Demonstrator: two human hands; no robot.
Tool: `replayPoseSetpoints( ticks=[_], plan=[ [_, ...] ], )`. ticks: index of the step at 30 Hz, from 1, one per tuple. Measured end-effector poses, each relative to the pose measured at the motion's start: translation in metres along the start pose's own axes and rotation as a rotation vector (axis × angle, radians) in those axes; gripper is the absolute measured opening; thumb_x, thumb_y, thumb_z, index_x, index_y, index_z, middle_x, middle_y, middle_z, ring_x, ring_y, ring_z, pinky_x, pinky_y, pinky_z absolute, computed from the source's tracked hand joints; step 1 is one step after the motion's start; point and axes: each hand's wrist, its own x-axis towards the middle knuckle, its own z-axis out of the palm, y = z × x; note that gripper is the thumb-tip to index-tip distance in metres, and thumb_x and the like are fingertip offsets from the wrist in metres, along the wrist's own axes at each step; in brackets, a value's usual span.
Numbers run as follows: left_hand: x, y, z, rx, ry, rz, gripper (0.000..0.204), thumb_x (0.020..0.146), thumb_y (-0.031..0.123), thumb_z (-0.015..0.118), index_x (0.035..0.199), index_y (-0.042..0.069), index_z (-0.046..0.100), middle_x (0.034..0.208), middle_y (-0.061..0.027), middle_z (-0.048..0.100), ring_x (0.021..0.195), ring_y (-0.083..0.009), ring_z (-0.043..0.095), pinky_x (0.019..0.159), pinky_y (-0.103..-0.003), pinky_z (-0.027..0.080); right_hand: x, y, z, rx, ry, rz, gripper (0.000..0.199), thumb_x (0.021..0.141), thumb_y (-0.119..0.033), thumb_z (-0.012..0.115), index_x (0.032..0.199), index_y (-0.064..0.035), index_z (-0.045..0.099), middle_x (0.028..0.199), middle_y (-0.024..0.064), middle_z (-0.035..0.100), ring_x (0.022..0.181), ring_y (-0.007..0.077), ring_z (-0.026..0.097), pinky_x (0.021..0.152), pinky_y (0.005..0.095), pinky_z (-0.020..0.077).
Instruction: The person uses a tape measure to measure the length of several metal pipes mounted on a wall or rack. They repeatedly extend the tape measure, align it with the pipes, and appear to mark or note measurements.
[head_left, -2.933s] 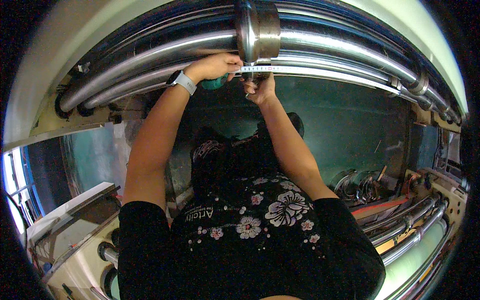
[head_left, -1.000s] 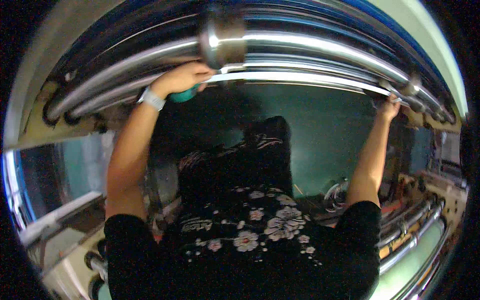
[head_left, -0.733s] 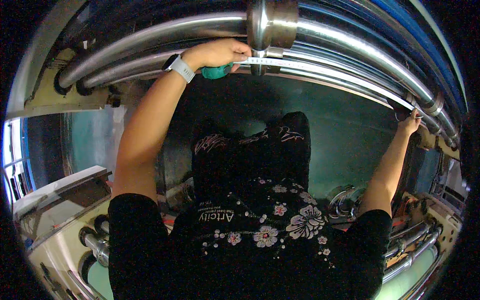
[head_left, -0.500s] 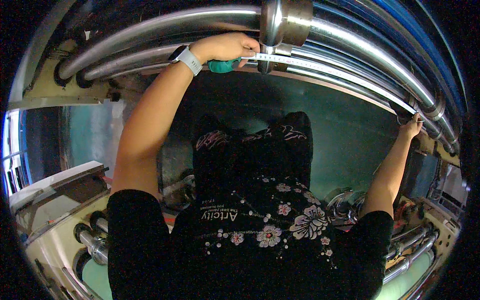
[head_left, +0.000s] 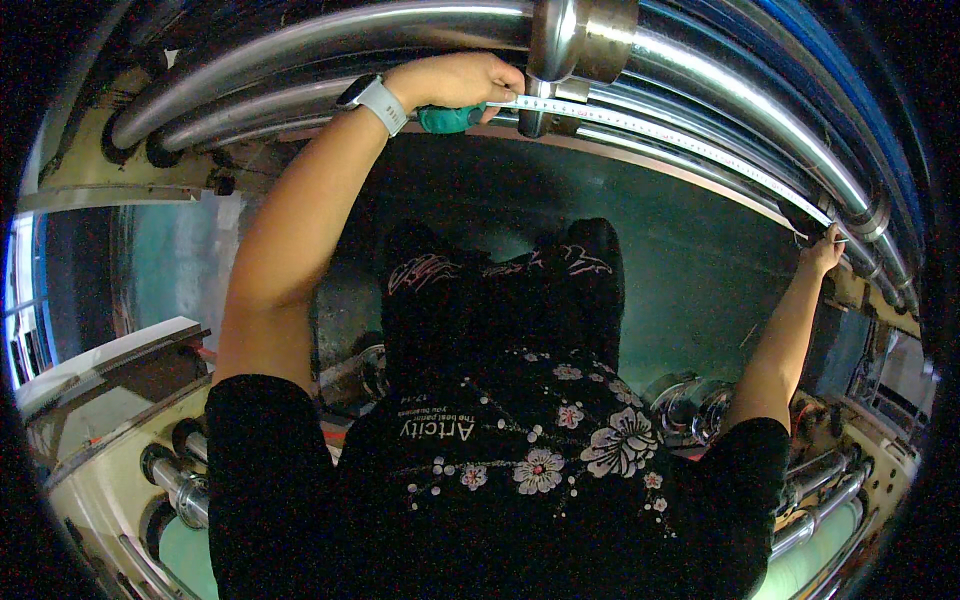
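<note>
I am seeing both arms reaching forward, away from the body, toward a bank of steel shafts. The left elbow is bending outward, the forearm is slanting up and to the right, and the left hand is lying almost level, back upward, its fingers pointing right. That grip is closing around the green case of a tape measure, with thumb and forefinger meeting where the white blade is coming out, just beside a thick metal collar. A smartwatch with a pale strap is circling the left wrist.

The right arm is stretching well out to the side, its forearm angling upward, and the right hand is pinching the blade's far end near a ring-shaped collar; I am not making out each finger there. The blade is running taut between the two hands, along the shafts, sloping down toward the right. Below, a black flower-printed T-shirt is filling the lower middle.
</note>
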Motion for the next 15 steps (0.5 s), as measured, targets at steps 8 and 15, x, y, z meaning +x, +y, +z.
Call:
replayPoseSetpoints(
  ticks=[8,15],
  plan=[
    [0.001,-0.002,-0.001,-0.044,-0.008,-0.031,0.021,0.086,0.023,0.041,0.095,0.008,0.053,0.059,-0.0011,0.05,0.054,-0.0118,0.05,0.052,-0.026,0.041,0.003,0.002,-0.001,-0.002,-0.017,-0.024,0.022,0.076,-0.02,0.062,0.088,-0.0061,0.05,0.078,0.0019,0.049,0.068,0.0157,0.046,0.052,0.0298,0.036],
    [-0.004,0.007,-0.002,-0.022,0.022,-0.082,0.022,0.086,0.025,0.041,0.092,0.008,0.054,0.058,-0.0009,0.05,0.054,-0.011,0.05,0.052,-0.026,0.041,0.007,0.005,-0.003,-0.057,0.008,-0.034,0.025,0.077,-0.021,0.061,0.094,-0.0047,0.051,0.087,0.0049,0.053,0.074,0.0185,0.05,0.056,0.0326,0.0396]
  ],
)
